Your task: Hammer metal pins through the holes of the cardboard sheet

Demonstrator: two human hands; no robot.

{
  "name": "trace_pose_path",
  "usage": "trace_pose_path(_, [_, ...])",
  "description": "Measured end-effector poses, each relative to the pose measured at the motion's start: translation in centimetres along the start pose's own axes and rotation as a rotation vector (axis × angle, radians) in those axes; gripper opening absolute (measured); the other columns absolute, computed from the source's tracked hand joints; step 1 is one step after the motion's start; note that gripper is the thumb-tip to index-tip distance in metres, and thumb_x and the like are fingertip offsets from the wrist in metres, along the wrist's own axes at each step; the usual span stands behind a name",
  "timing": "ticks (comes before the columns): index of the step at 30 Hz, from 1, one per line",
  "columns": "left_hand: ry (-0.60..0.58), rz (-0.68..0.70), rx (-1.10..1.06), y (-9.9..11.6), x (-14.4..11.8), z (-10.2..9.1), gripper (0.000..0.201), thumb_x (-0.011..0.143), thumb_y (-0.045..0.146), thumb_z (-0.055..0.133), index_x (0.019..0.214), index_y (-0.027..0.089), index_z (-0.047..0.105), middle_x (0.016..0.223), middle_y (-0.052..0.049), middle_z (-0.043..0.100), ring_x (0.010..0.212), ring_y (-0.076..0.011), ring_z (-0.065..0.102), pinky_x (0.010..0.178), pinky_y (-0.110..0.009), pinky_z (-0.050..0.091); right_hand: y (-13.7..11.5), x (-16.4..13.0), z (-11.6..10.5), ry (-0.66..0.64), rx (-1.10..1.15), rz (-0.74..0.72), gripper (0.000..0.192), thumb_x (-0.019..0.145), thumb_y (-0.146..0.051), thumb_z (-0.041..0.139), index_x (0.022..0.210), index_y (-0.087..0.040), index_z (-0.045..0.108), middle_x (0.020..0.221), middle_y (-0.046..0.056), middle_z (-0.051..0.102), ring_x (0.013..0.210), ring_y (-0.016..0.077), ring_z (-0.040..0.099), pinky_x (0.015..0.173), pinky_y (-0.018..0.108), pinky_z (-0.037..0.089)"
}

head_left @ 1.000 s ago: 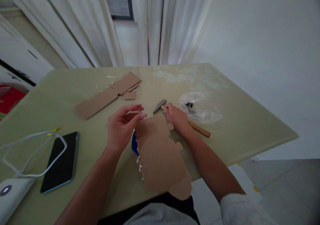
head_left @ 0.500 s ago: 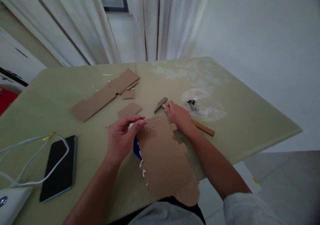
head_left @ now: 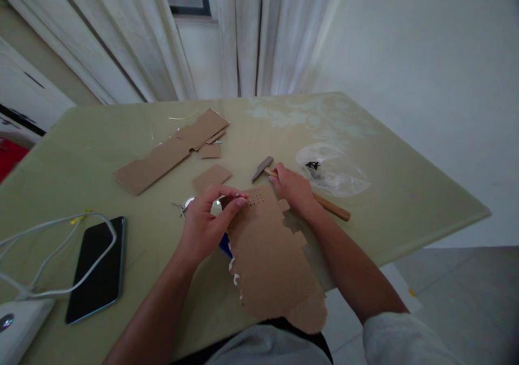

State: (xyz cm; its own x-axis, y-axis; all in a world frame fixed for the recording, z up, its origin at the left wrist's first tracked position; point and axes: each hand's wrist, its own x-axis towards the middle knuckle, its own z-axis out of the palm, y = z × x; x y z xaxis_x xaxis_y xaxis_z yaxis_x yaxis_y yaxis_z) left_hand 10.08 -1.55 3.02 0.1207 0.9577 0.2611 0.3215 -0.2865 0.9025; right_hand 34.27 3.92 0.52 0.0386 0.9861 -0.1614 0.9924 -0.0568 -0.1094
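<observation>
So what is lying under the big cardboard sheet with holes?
A blue object and white bits peek out at the cardboard sheet's left edge; the rest is covered.

Brown cardboard sheet under left hand's fingers has a grid of small dark holes by the fingertips; blue shows beneath it. Hammer in right hand: tan wooden handle, grey head. Table pale green.

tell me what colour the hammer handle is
Light brown wood, on the hammer handle seen in the head view.
</observation>
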Motion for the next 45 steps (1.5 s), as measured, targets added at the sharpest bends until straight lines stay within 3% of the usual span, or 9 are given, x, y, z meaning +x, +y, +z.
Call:
trace_pose_path(16, [-0.032,0.058,0.09,-0.36,0.1,-0.08,0.015,0.095,0.04,0.078,0.095,0.027,0.084,0.095,-0.003,0.083,0.089,-0.0222,0.074,0.09,-0.038,0.055,0.07,-0.02,0.0,0.0,0.013,-0.012,0.035,0.116,-0.044,0.042,0.14,-0.022,0.054,0.129,0.017,0.077,0.111,0.0345,0.077,0.09,0.041,0.055])
trace_pose_path(45, [-0.079,0.155,0.095,-0.67,0.19,-0.15,0.009,0.1,0.034,0.076,0.1,0.029,0.084,0.097,0.0,0.082,0.092,-0.0201,0.071,0.087,-0.037,0.052,0.39,0.02,0.33,0.037,0.014,-0.031,0.034,0.114,-0.047,0.048,0.135,-0.022,0.056,0.122,0.016,0.079,0.104,0.0347,0.078,0.081,0.039,0.054])
